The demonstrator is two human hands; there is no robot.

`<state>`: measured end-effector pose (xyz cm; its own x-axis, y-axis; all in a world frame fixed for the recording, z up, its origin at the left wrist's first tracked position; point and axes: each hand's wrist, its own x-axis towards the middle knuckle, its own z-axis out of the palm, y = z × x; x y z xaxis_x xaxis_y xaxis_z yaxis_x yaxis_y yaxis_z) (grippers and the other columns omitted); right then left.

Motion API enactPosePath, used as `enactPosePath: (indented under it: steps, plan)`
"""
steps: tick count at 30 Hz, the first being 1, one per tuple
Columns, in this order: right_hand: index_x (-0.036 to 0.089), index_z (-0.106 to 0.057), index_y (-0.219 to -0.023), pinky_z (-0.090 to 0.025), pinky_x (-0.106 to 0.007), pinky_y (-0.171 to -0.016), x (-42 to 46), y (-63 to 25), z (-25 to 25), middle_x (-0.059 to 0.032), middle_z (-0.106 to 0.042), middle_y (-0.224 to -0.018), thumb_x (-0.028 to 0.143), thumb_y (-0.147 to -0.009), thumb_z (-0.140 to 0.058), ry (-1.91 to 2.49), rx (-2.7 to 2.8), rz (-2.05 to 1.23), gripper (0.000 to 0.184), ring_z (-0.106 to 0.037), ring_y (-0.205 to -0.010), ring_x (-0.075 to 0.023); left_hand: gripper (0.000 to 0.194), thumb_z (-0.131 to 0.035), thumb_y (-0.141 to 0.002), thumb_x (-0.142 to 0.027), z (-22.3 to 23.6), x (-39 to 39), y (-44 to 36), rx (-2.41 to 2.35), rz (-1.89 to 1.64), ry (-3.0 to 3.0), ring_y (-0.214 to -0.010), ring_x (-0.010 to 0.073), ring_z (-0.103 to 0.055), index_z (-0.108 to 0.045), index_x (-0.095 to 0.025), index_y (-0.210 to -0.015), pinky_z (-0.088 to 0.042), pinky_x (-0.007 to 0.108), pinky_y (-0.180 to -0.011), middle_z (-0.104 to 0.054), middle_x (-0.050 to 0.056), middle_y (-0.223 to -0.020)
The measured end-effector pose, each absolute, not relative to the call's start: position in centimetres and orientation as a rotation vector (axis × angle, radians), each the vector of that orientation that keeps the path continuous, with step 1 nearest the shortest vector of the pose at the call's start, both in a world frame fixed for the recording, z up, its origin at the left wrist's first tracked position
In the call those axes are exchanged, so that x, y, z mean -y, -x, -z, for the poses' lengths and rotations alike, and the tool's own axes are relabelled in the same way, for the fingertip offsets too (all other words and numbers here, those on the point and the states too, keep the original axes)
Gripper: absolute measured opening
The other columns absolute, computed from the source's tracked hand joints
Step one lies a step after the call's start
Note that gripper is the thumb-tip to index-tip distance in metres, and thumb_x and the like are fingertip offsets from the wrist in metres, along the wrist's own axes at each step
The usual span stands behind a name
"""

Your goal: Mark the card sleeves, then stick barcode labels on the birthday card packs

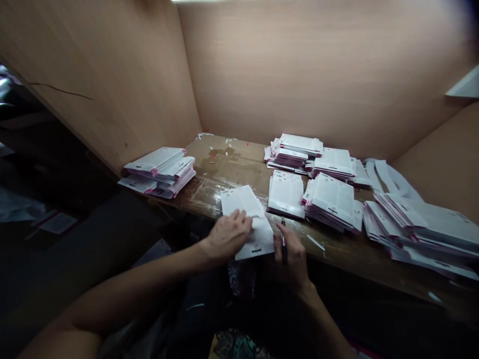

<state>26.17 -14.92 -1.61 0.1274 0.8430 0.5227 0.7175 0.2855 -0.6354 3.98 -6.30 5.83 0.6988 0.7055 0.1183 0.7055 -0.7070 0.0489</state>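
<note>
A small pile of white printed card packets [243,198], with a hang slot at the near end, lies at an angle over the table's front edge. My left hand [229,237] rests on top of it, fingers spread and slightly bent. A crease or raised flap shows beside the fingertips. Just right of the pile, my right hand [295,254] is closed around a slim black pen-like tool [284,242], its tip pointing away from me. The tool's exact kind is too dark to make out.
A stack of packets [160,169] stands at the left. Several more stacks [331,197] fill the right side, with a large one [426,229] at far right. White strips [392,179] curl behind them. Paper scraps [316,243] litter the table. Wooden panels [299,70] enclose it.
</note>
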Motion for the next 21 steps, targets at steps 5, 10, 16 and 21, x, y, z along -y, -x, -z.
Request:
enactPosePath:
  steps: [5, 10, 16, 21]
  plan:
    - [0.022, -0.067, -0.135, -0.06, -0.041, -0.085, 14.6, -27.7, -0.6, -0.0103, -0.078, -0.112, 0.034, -0.105, -0.051, 1.328, 1.547, -0.524, 0.036, -0.075, -0.096, -0.0263, 0.021, -0.049, -0.104, -0.021, -1.9, 7.4, -4.5, 0.91, 0.299, 3.135, -0.112, 0.0274, -0.064, -0.065, -0.018, -0.117, -0.053, 0.042, -0.101, -0.069, 0.015, -0.124]
    - [0.023, -0.079, -0.104, -0.058, -0.035, -0.074, 12.4, -29.0, -0.6, -0.0046, -0.079, -0.088, 0.032, -0.098, -0.061, 1.274, 1.7, -0.644, 0.021, -0.074, -0.077, -0.0219, 0.044, -0.05, -0.106, -0.038, -0.8, 3.4, -4.3, 1.041, 0.438, 3.134, -0.151, 0.0338, -0.04, -0.056, -0.022, -0.147, -0.04, 0.052, -0.119, -0.047, 0.012, -0.162]
    - [0.022, -0.08, -0.093, -0.058, -0.036, -0.074, 11.0, -29.9, 1.1, -0.0061, -0.08, -0.09, 0.035, -0.096, -0.063, 1.297, 1.712, -0.648, 0.021, -0.074, -0.078, -0.0233, 0.05, -0.042, -0.108, -0.041, 0.1, 2.6, -4.4, 1.061, 0.286, 3.146, -0.158, 0.0317, -0.03, -0.049, -0.028, -0.156, -0.031, 0.05, -0.124, -0.038, 0.007, -0.169]
    - [0.023, -0.08, -0.094, -0.059, -0.037, -0.074, 11.0, -30.0, 1.1, -0.0054, -0.081, -0.09, 0.034, -0.096, -0.063, 1.322, 1.693, -0.678, 0.021, -0.074, -0.078, -0.0235, 0.05, -0.042, -0.108, -0.042, 0.4, 2.4, -4.4, 1.087, 0.3, 3.154, -0.157, 0.0327, -0.031, -0.051, -0.03, -0.155, -0.031, 0.052, -0.123, -0.037, 0.005, -0.17]
